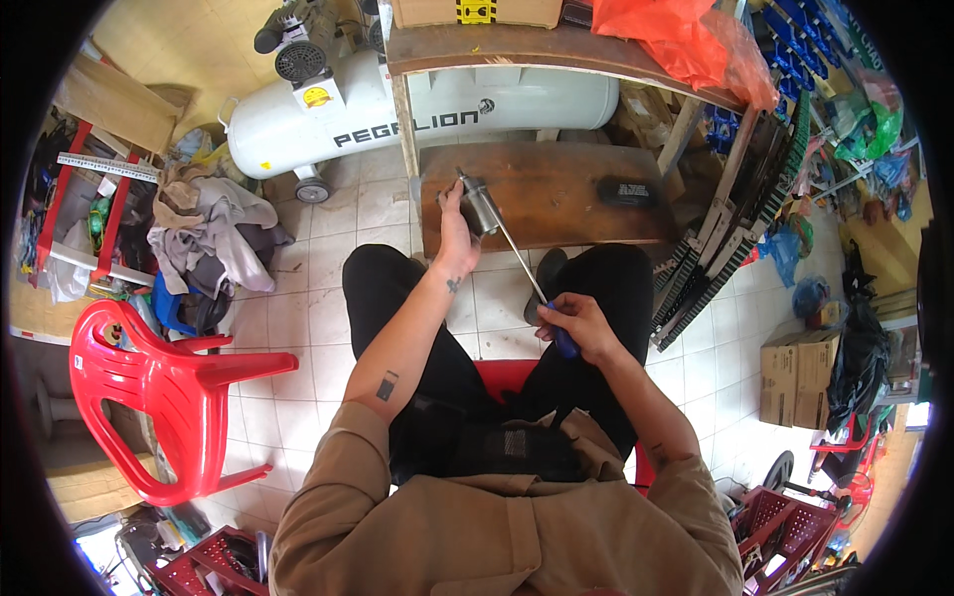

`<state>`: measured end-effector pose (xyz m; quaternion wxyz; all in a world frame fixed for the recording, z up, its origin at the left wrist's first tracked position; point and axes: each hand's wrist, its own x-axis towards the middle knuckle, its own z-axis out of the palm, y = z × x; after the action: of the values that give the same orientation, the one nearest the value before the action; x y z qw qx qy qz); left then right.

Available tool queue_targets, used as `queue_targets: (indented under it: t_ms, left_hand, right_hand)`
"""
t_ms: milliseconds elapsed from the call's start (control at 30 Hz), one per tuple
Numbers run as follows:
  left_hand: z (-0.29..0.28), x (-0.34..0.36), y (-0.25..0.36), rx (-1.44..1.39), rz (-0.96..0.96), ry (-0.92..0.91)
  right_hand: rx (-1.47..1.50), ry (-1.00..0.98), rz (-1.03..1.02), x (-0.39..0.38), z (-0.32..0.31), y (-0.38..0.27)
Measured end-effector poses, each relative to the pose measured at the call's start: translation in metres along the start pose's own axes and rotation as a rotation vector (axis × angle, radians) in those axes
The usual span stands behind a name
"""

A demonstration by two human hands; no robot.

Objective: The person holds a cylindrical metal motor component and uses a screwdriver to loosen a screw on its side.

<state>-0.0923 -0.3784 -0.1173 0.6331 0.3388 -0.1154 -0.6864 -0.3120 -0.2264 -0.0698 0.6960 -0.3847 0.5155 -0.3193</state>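
Note:
My left hand (457, 233) is wrapped round a silver metal cylinder (484, 211) with a narrow stub at its far end. What kind of part it is I cannot make out. In my right hand (578, 324) is a screwdriver (522, 262), gripped by its blue handle. Its long thin shaft slants up and left to the metal cylinder. The tip meets or passes behind the cylinder's edge; I cannot tell which. Both hands are in front of a low brown wooden shelf (556, 230), above and between my knees.
A dark flat case (628, 192) lies on the low shelf. Behind stands a white air compressor (288, 129). To the left, a red plastic chair (139, 397) lies tipped beside piled cloths (214, 223). Long dark toothed strips (730, 223) lean at the right, and cardboard boxes (798, 377) stand beyond.

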Motion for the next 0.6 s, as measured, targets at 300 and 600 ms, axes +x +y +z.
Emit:
queue_targets:
  t_ms: [300,600]
  left_hand:
    - [0.002,-0.003,0.001,0.022,0.005,-0.049]
    - [0.007,-0.008,0.005,0.027,-0.008,-0.035]
  right_hand:
    - [0.112,-0.058,0.125,0.003,-0.005,0.001]
    - [-0.110,0.041,-0.044,0.003,-0.005,0.005]
